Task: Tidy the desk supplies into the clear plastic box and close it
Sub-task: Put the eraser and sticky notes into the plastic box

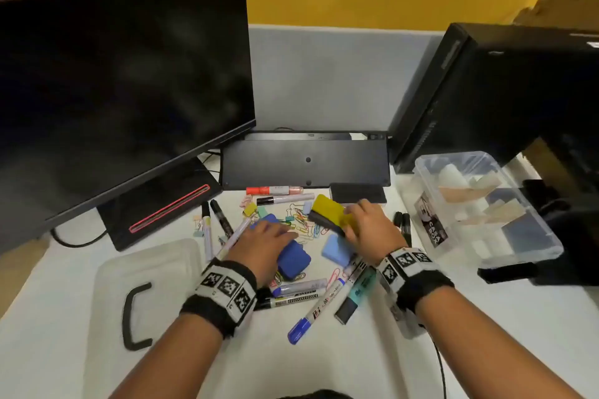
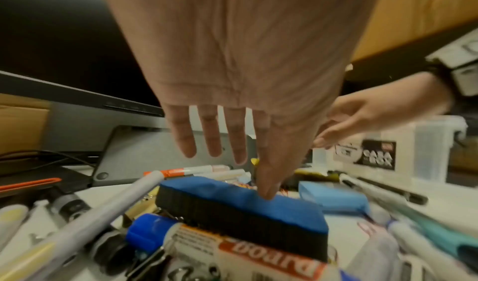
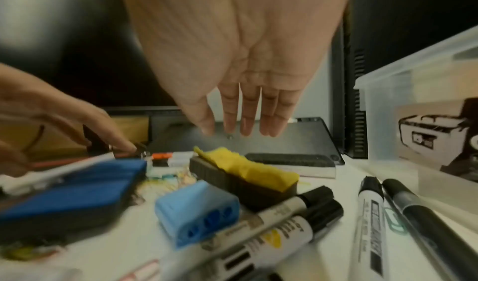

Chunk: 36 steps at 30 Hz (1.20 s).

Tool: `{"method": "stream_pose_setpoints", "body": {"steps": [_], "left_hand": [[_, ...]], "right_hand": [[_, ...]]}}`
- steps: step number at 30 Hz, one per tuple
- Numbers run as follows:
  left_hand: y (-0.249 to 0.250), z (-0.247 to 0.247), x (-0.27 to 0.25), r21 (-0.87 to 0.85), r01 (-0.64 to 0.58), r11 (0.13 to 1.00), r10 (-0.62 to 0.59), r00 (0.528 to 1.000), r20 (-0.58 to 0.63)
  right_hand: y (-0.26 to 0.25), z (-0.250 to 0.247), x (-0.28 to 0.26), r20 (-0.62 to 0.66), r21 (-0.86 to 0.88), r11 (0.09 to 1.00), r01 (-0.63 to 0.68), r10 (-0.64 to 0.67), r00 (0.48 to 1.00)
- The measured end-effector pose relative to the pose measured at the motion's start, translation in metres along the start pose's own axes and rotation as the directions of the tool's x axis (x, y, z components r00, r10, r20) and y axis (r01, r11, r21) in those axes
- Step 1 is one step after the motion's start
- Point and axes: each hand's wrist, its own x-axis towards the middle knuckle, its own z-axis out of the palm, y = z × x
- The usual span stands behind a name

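Observation:
A blue-topped board eraser (image 1: pixel 293 257) (image 2: pixel 232 203) lies among several markers and coloured paper clips (image 1: pixel 304 223) at the desk's middle. My left hand (image 1: pixel 269 232) (image 2: pixel 240 173) hovers over it with straight fingers, and only the thumb tip touches its top. A yellow-topped eraser (image 1: pixel 327 212) (image 3: pixel 245 171) lies further right. My right hand (image 1: pixel 363 220) (image 3: pixel 238 131) is spread just above it and grips nothing. A light blue sharpener (image 1: pixel 335 249) (image 3: pixel 196 209) sits between the erasers. The clear plastic box (image 1: pixel 432 223) (image 3: pixel 426 80) stands open at the right, with pale items inside.
The box's lid (image 1: pixel 146 269) with a black handle lies flat at the left. A dark monitor (image 1: pixel 113 91) stands behind it. An upturned keyboard (image 1: pixel 304 159) and a black computer tower (image 1: pixel 502 91) stand at the back. Black markers (image 3: pixel 369 213) lie beside the box.

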Motion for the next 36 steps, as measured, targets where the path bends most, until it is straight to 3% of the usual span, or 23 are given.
{"method": "stream_pose_setpoints", "body": {"steps": [4, 9, 11, 14, 16, 19, 21, 24, 25, 27, 29, 31, 32, 34, 36], "left_hand": [[0.007, 0.007, 0.014, 0.145, -0.026, 0.989, 0.0, 0.985, 0.174], [0.009, 0.013, 0.026, 0.193, -0.012, 0.981, -0.027, 0.98, 0.199], [0.008, 0.016, 0.028, 0.199, -0.021, 0.98, -0.013, 0.986, 0.164], [0.004, 0.018, 0.029, 0.156, -0.034, 0.987, 0.013, 0.991, 0.136], [-0.001, 0.012, 0.026, 0.052, -0.018, 0.999, 0.013, 0.996, 0.09], [-0.009, -0.004, 0.014, -0.305, 0.033, 0.952, -0.039, 0.999, -0.014], [-0.014, -0.018, 0.003, -0.573, 0.018, 0.819, -0.067, 0.996, -0.065], [-0.022, -0.038, -0.011, -0.847, 0.022, 0.531, -0.155, 0.985, -0.071], [-0.024, -0.042, -0.013, -0.893, 0.032, 0.449, -0.183, 0.982, -0.057], [-0.026, -0.046, -0.014, -0.962, 0.014, 0.274, -0.238, 0.97, -0.054], [-0.026, -0.05, -0.014, -0.999, 0.006, 0.051, -0.286, 0.958, -0.009], [-0.026, -0.052, -0.013, -0.994, -0.005, -0.107, -0.301, 0.953, 0.028], [-0.026, -0.053, -0.013, -0.985, -0.019, -0.171, -0.293, 0.956, 0.032], [-0.027, -0.051, -0.012, -0.96, -0.033, -0.277, -0.275, 0.96, 0.047], [-0.028, -0.048, -0.009, -0.936, -0.033, -0.351, -0.272, 0.96, 0.068]], "right_hand": [[0.004, 0.018, 0.022, 0.189, -0.117, 0.993, -0.005, 0.028, 0.982], [0.015, 0.03, 0.032, 0.142, -0.132, 0.991, 0.007, 0.012, 0.99], [0.019, 0.028, 0.033, 0.135, -0.027, 1.0, -0.008, 0.012, 0.991], [0.03, 0.023, 0.029, 0.061, 0.365, 0.925, -0.103, 0.087, 0.994], [0.033, 0.014, 0.023, 0.022, 0.629, 0.765, -0.135, 0.156, 0.988], [0.028, -0.006, 0.013, 0.111, 0.873, 0.444, -0.201, 0.221, 0.969], [0.024, -0.015, 0.006, 0.185, 0.944, 0.227, -0.238, 0.233, 0.955], [0.02, -0.02, -0.002, 0.344, 0.931, -0.205, -0.302, 0.216, 0.914], [0.018, -0.022, -0.004, 0.372, 0.902, -0.306, -0.304, 0.195, 0.908], [0.013, -0.026, -0.01, 0.362, 0.868, -0.412, -0.275, 0.148, 0.92], [0.004, -0.03, -0.013, 0.323, 0.868, -0.436, -0.237, 0.134, 0.937], [-0.004, -0.031, -0.014, 0.329, 0.89, -0.38, -0.251, 0.155, 0.932], [-0.007, -0.029, -0.013, 0.33, 0.918, -0.287, -0.272, 0.174, 0.928], [-0.014, -0.028, -0.013, 0.303, 0.952, -0.016, -0.306, 0.207, 0.93], [-0.023, -0.03, -0.015, 0.221, 0.941, 0.217, -0.258, 0.18, 0.958]]}}
